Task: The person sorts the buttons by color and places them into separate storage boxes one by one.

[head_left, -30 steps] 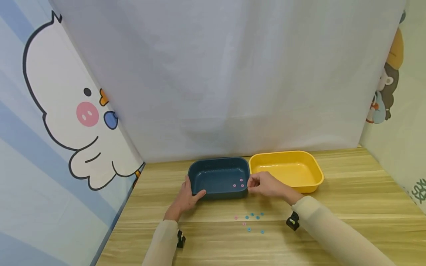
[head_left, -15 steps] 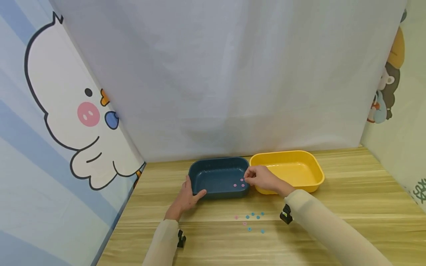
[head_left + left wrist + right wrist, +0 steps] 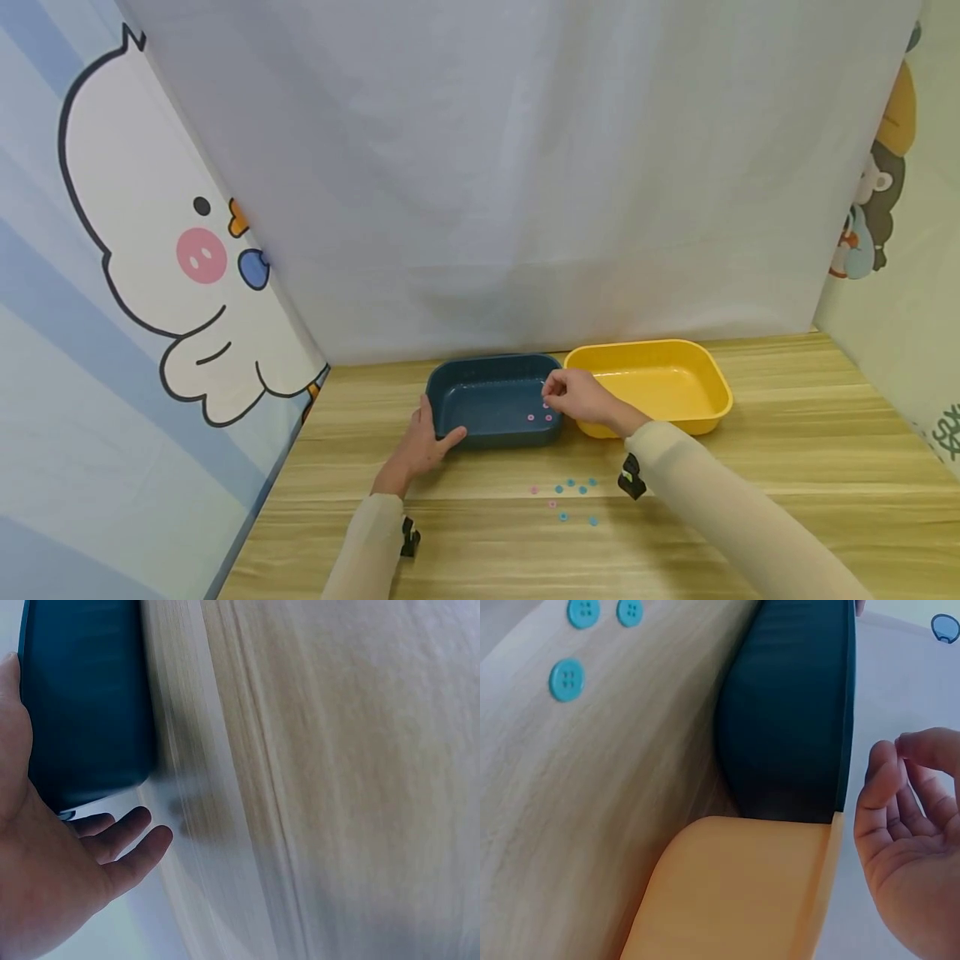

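My left hand (image 3: 417, 446) rests at the left front corner of a dark blue tray (image 3: 480, 437), thumb along the front rim. Its other fingers, in the left wrist view, are loosely spread beside the tray's end. Over the tray's right end, my right hand (image 3: 581, 396) pinches a tiny pink button between thumb and fingertip; the fingers mostly hide it. In the right wrist view this hand (image 3: 911, 832) is above the rim. Three pink buttons lie in the tray, including one (image 3: 531, 417) near the front and one partly behind the right hand.
A yellow tray (image 3: 722, 408) adjoins the blue one on the right, under my right forearm. Several blue buttons (image 3: 564, 517) and two pink ones, including this pink button (image 3: 552, 504), lie on the wooden table (image 3: 480, 550) in front. A pale curtain (image 3: 480, 208) hangs behind the trays.
My right hand has moved left and slightly up, from the blue tray's right front corner to over its right end. The left hand stays in place.
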The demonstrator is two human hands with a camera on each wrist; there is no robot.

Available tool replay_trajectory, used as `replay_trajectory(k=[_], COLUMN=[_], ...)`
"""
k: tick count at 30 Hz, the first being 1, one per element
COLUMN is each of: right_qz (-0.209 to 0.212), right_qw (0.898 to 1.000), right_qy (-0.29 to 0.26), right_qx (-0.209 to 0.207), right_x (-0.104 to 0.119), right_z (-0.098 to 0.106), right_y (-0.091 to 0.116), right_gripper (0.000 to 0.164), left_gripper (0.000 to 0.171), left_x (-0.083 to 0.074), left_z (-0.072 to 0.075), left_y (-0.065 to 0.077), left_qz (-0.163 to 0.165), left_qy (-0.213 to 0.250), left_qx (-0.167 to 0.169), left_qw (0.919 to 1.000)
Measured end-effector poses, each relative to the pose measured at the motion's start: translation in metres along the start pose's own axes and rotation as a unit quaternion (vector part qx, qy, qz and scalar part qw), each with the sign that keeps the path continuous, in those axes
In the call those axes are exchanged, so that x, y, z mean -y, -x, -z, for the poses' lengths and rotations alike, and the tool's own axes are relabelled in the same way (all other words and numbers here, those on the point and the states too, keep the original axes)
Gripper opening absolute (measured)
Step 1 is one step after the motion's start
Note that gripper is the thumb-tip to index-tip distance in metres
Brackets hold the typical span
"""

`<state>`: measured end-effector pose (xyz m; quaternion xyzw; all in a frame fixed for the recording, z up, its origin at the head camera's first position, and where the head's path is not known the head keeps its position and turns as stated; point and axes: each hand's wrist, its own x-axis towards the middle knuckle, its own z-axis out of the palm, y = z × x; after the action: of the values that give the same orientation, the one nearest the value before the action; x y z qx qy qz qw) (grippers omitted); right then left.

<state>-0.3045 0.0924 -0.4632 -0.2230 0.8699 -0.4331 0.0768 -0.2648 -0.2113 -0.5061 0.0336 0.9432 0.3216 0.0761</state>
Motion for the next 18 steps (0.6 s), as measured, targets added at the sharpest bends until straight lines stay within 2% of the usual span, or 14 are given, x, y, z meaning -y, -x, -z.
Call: replay_trajectory(k=[10, 18], right_qz=[-0.035, -0.047], right_qw=[0.999, 0.998], right_qy=[-0.024, -0.033], right_qx=[0.021, 0.014], right_x=[0.002, -0.002], right_z=[-0.001, -0.002], right_y=[-0.007, -0.016], right_gripper=[0.010, 0.014], left_gripper=[0.102, 0.103], left_x=[0.001, 0.001], left_z=[-0.001, -0.001], left_y=[0.000, -0.001], left_qz=[0.000, 0.000], left_qy=[0.001, 0.002], left_qx=[-0.002, -0.003], left_qw=[1.0000, 1.0000])
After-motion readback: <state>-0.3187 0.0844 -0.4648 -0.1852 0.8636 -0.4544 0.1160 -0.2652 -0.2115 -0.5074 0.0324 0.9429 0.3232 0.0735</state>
